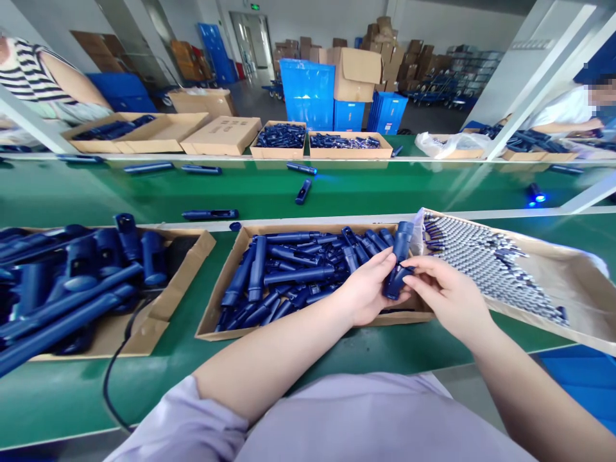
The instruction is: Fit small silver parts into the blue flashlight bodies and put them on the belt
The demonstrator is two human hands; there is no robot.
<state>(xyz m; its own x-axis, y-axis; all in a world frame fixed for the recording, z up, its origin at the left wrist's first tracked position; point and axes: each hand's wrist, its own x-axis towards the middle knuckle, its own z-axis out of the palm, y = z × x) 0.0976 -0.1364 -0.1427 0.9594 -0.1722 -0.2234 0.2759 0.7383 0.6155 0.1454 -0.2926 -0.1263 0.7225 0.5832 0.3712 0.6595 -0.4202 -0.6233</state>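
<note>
My left hand [368, 285] is wrapped round a dark blue tube-shaped housing [403, 239], held tilted with its wider end up. My right hand [450, 295] pinches at the open side of this housing with thumb and forefinger; whatever small part lies between those fingertips is hidden. Beneath and left of my hands stands a cardboard tray [208, 327] full of similar dark blue housings [298, 276]. To the right, a lined tray [572, 269] carries rows of small silver-and-dark cylindrical parts [486, 263].
A carton [161, 327] of larger blue housings stands at left, with a black cable [108, 378] before it. Beyond the bench runs a green conveyor [260, 192] with scattered blue housings, one lit blue [536, 194]. Co-workers [48, 77] are across the line.
</note>
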